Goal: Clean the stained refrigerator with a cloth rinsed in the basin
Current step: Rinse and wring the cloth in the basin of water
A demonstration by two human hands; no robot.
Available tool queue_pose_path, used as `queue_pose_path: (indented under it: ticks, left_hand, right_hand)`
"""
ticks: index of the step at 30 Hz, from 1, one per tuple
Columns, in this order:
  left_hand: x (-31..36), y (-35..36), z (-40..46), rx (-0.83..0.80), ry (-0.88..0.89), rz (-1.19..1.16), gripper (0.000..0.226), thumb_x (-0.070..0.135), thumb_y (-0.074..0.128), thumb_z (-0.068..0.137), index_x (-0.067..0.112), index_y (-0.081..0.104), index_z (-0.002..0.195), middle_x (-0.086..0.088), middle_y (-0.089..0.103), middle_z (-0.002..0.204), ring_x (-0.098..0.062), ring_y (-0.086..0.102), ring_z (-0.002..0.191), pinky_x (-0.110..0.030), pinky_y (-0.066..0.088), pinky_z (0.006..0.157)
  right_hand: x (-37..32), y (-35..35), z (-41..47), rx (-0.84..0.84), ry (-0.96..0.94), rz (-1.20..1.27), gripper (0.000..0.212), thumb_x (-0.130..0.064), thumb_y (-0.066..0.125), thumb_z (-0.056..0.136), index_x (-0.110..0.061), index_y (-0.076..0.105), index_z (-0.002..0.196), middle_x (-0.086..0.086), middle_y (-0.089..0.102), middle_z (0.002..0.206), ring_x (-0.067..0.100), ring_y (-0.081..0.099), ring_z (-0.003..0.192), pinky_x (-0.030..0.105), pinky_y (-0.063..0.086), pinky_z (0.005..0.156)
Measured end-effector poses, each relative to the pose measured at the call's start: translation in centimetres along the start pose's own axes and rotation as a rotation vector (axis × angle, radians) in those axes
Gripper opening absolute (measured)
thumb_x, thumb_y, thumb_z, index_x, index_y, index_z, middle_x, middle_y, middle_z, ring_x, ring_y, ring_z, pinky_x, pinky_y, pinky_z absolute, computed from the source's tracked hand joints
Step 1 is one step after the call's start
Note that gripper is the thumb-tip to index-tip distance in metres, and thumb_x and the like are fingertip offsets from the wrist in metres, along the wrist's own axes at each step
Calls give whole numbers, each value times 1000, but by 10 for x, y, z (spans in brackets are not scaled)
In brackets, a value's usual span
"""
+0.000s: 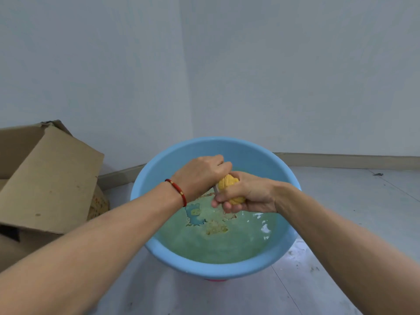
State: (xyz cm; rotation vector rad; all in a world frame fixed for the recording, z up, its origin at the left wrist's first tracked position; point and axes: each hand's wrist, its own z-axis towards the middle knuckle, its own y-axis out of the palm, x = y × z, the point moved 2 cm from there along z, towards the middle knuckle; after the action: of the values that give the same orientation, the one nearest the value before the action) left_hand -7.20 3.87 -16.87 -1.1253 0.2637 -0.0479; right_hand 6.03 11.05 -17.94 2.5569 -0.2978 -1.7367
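Below the hands sat a blue basin (145, 178) of cloudy greenish water; left hand (202, 173) and right hand (245, 196) both gripped the bunched yellow cloth (229, 181) above it.

Two bare forearms with no sleeves entering from the lower left and lower right of the frame, the left wrist ringed by a thin red cord bracelet (177, 192) strung with small gold-coloured beads.

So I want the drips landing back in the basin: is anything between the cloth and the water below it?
Nothing visible. Both hands, left hand and right hand, grip the yellow cloth directly above the open water in the blue basin.
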Motion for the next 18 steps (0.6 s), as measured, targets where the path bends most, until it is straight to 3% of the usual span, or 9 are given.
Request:
queue_pose_path:
  ticks: [2, 5, 7, 10, 12, 15, 18]
  left_hand:
    - [-1, 0, 1, -205, 27, 98, 18, -3, 67, 81, 10, 55, 85, -7, 56, 69, -29, 56, 54, -32, 35, 44]
    - [0, -8, 8, -489, -75, 198, 5, 10, 56, 95, 13, 58, 98, -2, 51, 75, -29, 62, 76, -34, 40, 59]
    - [5, -10, 13, -560, -160, 170, 7, 10, 59, 93, 16, 57, 91, 1, 42, 74, -26, 54, 76, -34, 41, 64]
    - [11, -2, 11, -656, -355, 43, 27, 7, 62, 88, 17, 43, 72, 2, 40, 72, -25, 50, 75, -35, 46, 65]
    - [13, 5, 7, -670, -504, -90, 29, 5, 61, 84, 17, 43, 66, -2, 45, 69, -27, 54, 72, -34, 48, 60]
    - [20, 14, 2, -622, -689, -299, 27, 2, 58, 79, 12, 45, 59, -11, 47, 61, -30, 55, 65, -25, 36, 44]
    - [28, 17, -4, -537, -878, -581, 21, 0, 58, 74, 9, 47, 58, -9, 41, 52, -24, 43, 46, -17, 26, 37]
  right_hand:
    - [-3, 3, 4, 134, 48, -303, 24, 7, 70, 85, -10, 53, 84, 1, 64, 64, 13, 55, 55, 22, 41, 47]
    - [-9, 7, 12, 307, 63, -664, 19, -3, 69, 81, -11, 59, 67, 1, 59, 54, 14, 52, 48, 22, 43, 46]
    - [-8, 5, 18, 396, 56, -934, 18, -11, 70, 78, -13, 58, 65, 0, 59, 56, 14, 52, 45, 21, 40, 46]
    - [1, 4, 27, 510, 12, -1156, 19, -20, 74, 80, -17, 57, 72, -2, 58, 66, 25, 59, 64, 25, 39, 49]
    - [4, 3, 27, 537, -18, -1285, 14, -20, 72, 83, -18, 59, 79, -1, 55, 73, 29, 59, 74, 29, 42, 58]
    - [1, 1, 22, 565, -102, -1530, 13, -18, 64, 89, -15, 64, 102, 9, 64, 94, 36, 64, 87, 35, 41, 67]
    - [2, -6, 16, 571, -281, -1715, 11, -14, 59, 88, -16, 50, 95, 11, 67, 95, 40, 59, 78, 36, 32, 61]
